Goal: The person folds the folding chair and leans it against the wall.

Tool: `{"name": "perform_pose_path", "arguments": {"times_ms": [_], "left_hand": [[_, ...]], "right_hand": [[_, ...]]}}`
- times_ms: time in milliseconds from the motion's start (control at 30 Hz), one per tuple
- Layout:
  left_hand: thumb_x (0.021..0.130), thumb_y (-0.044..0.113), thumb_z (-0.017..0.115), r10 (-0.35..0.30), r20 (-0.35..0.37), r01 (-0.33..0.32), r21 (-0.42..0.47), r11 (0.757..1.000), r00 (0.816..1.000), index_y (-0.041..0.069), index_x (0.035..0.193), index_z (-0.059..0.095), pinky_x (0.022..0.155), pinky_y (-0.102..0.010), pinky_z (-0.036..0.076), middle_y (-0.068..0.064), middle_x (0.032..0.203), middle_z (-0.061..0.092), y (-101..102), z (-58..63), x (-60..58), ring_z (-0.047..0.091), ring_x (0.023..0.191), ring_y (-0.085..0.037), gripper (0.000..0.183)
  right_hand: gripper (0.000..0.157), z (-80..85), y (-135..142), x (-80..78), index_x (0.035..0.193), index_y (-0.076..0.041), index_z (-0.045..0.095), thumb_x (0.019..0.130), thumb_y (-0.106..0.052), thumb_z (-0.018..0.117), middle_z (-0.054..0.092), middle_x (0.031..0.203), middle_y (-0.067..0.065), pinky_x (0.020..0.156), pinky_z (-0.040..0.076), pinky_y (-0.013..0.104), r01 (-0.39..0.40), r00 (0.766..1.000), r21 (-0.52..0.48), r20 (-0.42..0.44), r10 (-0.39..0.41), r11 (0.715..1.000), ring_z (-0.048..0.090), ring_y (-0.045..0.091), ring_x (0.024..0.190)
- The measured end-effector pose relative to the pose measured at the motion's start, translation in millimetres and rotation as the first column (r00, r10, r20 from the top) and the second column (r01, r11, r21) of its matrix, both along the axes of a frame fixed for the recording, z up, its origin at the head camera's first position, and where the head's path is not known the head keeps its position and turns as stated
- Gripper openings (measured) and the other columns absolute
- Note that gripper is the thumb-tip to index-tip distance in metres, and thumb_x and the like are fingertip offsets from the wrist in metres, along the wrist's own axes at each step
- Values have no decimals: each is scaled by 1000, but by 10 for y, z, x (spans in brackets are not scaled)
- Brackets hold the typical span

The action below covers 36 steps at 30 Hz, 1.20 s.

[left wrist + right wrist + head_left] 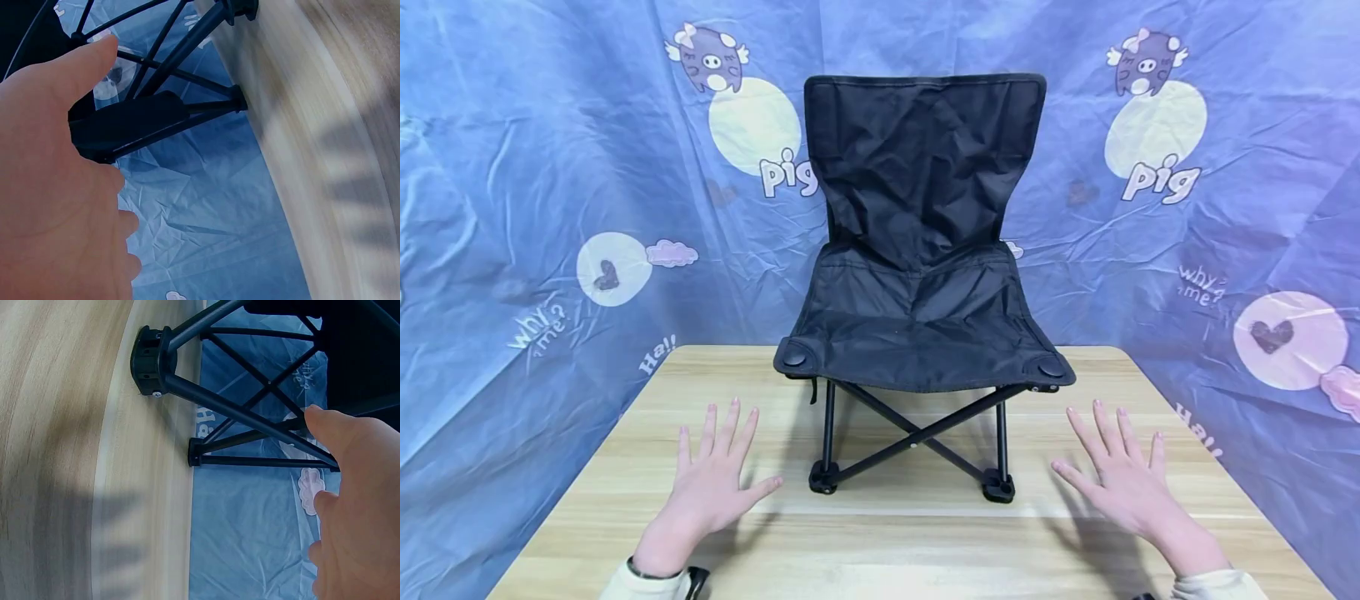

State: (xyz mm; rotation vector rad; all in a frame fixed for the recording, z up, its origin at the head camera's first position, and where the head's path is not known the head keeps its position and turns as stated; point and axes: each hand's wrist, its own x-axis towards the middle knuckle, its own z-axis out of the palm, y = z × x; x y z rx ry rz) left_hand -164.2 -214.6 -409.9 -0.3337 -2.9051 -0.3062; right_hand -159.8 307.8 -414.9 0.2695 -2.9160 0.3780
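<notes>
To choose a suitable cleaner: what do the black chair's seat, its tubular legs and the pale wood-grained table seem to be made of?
Black chair seat: probably synthetic fabric, slightly shiny, because it creases and has bound edges.
Black tubular legs: likely coated metal, judging by their slim, smooth tubes.
Pale wood-grained table: wood or laminate, smooth-looking; the grain streaks leave both possible.

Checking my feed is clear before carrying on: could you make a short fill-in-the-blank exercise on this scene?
1. The folding chair is ____ in colour.
2. Its feet stand on a wood-grained ____.
3. The left hand and right hand are holding ____.
4. The front bars cross like the letter ____.

Missing words: black; table; nothing; X.
</notes>
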Motion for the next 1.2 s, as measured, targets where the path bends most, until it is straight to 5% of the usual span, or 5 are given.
{"name": "perform_pose_path", "arguments": {"times_ms": [333, 767, 1200], "left_hand": [[86, 62, 64, -30, 12, 30, 12, 999, 999, 5, 156, 27, 111, -70, -9, -23, 162, 11, 22, 51, -7, 0, 147, -49, 98], [89, 62, 60, -75, -7, 75, -11, 997, 997, 7, 157, 23, 111, -70, -7, -22, 163, 9, 17, 286, -17, 0, 147, -49, 96], [91, 57, 61, -120, -75, 125, 71, 990, 990, 7, 159, 13, 112, -70, -3, -21, 164, 5, 42, 744, -78, -1, 148, -48, 97]], "right_hand": [[83, 46, 58, 12, 161, -18, 8, 99, -51, 52, 0, 162, 27, 102, -27, 67, -10, 999, -5, -34, 10, 1000, -14, 47, 146], [86, 286, 119, -33, 161, -23, 7, 96, -46, 59, 9, 160, 30, 106, -20, 69, -61, 987, 18, -151, 63, 998, -4, 50, 146], [89, 742, 100, -109, 160, -13, 14, 94, -45, 63, 15, 159, 32, 111, -9, 71, -125, 963, 47, -233, 133, 991, -1, 50, 147]]}}
